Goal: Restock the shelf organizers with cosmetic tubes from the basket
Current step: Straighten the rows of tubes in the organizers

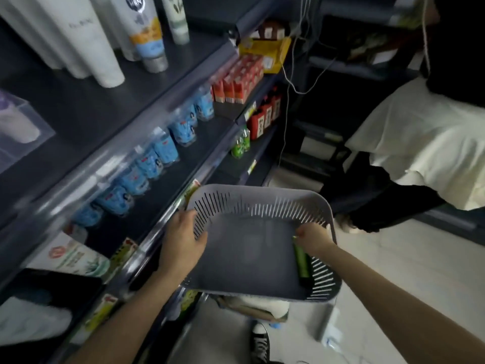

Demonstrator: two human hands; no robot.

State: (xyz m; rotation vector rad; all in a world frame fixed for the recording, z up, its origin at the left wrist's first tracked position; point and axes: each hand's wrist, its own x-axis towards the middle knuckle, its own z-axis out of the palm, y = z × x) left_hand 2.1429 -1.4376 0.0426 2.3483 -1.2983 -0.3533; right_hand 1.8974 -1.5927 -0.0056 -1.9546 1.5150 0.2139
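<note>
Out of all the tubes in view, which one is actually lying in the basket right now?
The green tube, lying against the right wall of the grey basket under the right hand. All the others stand on shelves.

Tube [301, 261] in basket [252, 203], seemingly alone

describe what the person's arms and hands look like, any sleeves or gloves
Both forearms are bare, with no sleeves in view. The left hand and right hand wear no gloves, and no rings, watch or bracelets can be seen on either.
</note>
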